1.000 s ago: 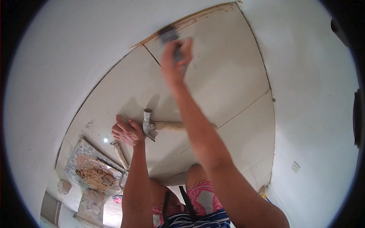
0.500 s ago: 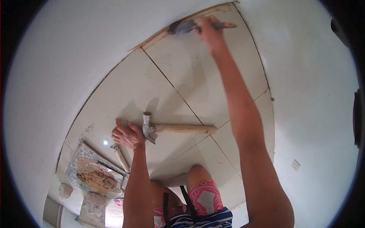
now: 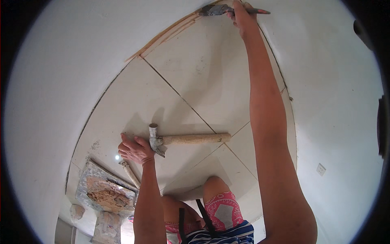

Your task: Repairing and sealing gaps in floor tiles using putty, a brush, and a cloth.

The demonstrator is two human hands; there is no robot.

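Note:
At the far edge of the tiled floor, my right hand (image 3: 243, 17) is closed round the dark handle of a trowel (image 3: 219, 10). Its grey blade touches the floor-wall joint, where a brown mortar strip (image 3: 162, 36) runs along the white wall. My left hand (image 3: 136, 149) rests on the tiles with its fingers spread, holding nothing. Right beside it lies a claw hammer (image 3: 195, 139), its wooden handle pointing right. A smaller tool with a pale, worn handle (image 3: 130, 174) lies near my left wrist, partly hidden by my forearm.
A smeared board (image 3: 87, 179) bearing brown mortar (image 3: 109, 197) stands at the lower left, near a mortar-stained block (image 3: 106, 225) and a rounded lump (image 3: 76, 211). White walls border the tiles (image 3: 178, 110) on both sides. A wall socket (image 3: 321, 169) is on the right.
My right hand has moved the trowel farther away and to the right along the wall joint, and more of the brown strip shows behind it. My left hand stays by the hammer.

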